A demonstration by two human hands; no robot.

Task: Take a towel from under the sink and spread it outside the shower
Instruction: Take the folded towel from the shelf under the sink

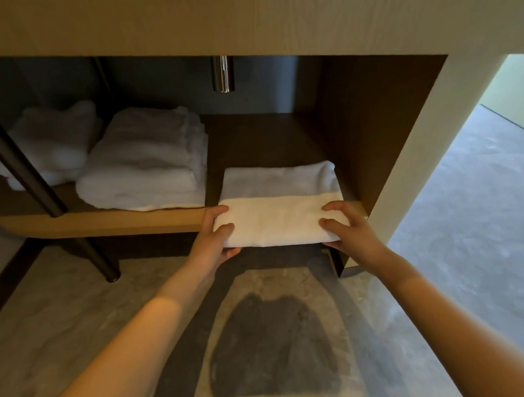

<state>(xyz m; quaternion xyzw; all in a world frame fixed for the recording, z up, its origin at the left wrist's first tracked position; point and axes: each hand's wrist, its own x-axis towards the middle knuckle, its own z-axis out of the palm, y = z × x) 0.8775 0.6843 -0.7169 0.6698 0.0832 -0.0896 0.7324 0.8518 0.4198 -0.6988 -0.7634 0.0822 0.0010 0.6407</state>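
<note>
Here both hands (216, 238) (348, 225) clasp a folded towel (279, 209) half off the wooden shelf (104, 221).

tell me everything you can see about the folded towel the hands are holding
The folded towel is white, soft terry by its look, folded into a flat rectangle. It lies on the right end of the wooden shelf under the sink, its near edge hanging past the shelf front. The left hand and right hand grip its near corners, thumbs on top. Its far half sits in shadow. It lies apart from the towel stack to its left.
</note>
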